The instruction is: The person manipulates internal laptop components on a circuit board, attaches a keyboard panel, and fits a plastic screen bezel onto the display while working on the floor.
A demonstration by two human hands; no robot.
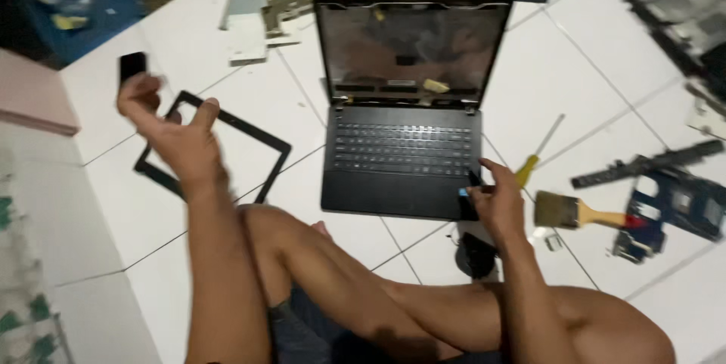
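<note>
white tile floor (620, 77) | left hand (170, 126) grips screen bezel (249, 133) | right hand (495, 198) pinches small tool (474, 179) at laptop (401, 160)

Floor (605, 92): white glossy tiles, thin dark grout lines.
Left edge: pink mat (30, 96).
Light: soft, even, faint reflections on tiles.

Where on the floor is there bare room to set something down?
Bare tile lies between the laptop and the black strip, above the screwdriver. Also below the black bezel frame, left of the knee. Crowded: around the paintbrush and circuit board.
</note>
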